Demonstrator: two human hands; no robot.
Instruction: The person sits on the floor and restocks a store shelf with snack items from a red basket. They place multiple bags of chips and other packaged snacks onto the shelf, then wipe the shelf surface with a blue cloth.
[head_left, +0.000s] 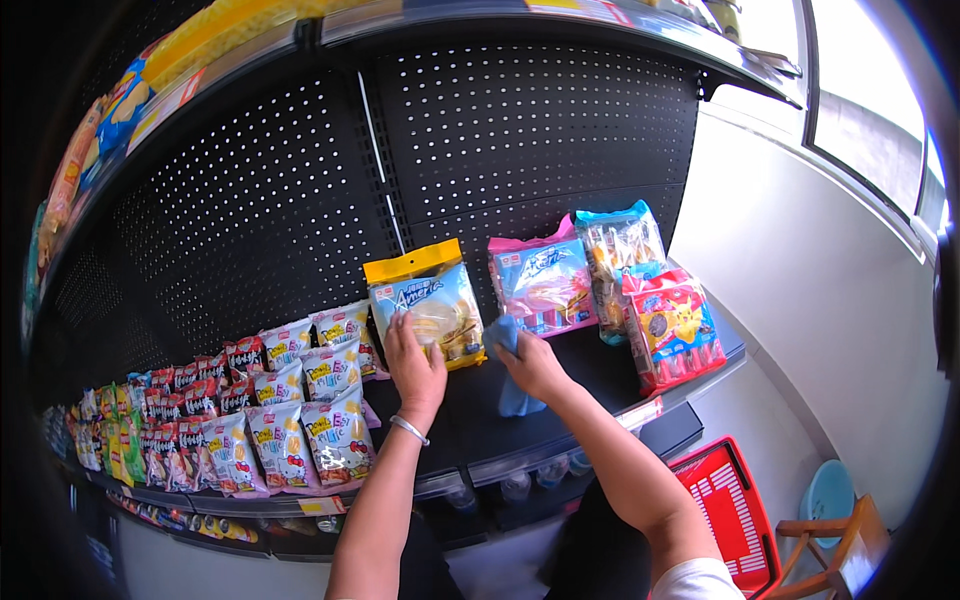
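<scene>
My left hand, with a silver bangle at the wrist, rests its fingers on the lower front of a yellow-topped blue snack bag, which stands against the black back panel. In my right hand is a bunched blue cloth, its lower part hanging down to the black shelf. Just behind this hand stands a pink and blue snack bag. Farther right are a clear and light blue bag of wrapped snacks and a red snack bag with a yellow cartoon figure.
Rows of small white and purple snack bags and red and black packets fill the shelf's left side. An upper shelf edge curves overhead. A red plastic basket, a wooden stool and a light blue basin are at lower right.
</scene>
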